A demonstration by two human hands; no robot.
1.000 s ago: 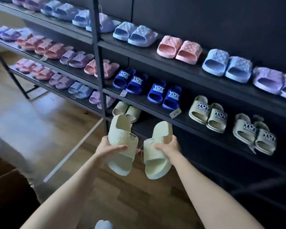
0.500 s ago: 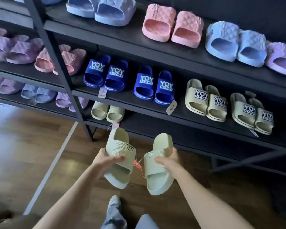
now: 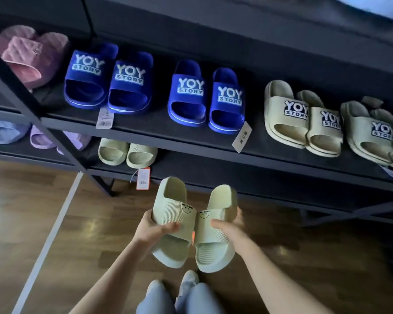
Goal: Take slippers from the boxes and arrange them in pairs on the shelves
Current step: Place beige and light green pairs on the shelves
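Note:
I hold a pair of pale green slippers with small smiley marks, side by side and touching, in front of the lowest shelf [image 3: 236, 175]. My left hand [image 3: 154, 230] grips the left slipper [image 3: 175, 214] across its strap. My right hand [image 3: 227, 227] grips the right slipper [image 3: 216, 232] the same way. An orange tag peeks out between them. A matching pale green pair [image 3: 127, 152] stands on the lowest shelf, up and to the left of my hands.
The middle shelf [image 3: 168, 132] carries two blue pairs [image 3: 109, 80] and two beige pairs [image 3: 302, 118], with price tags hanging over its edge. Pink and lilac slippers [image 3: 27, 57] fill the left rack behind a slanted black brace [image 3: 32, 114]. Wooden floor and my knees lie below.
I have come closer and lower to the rack. The two slippers have moved together until they touch, and now sit nearer the lowest shelf.

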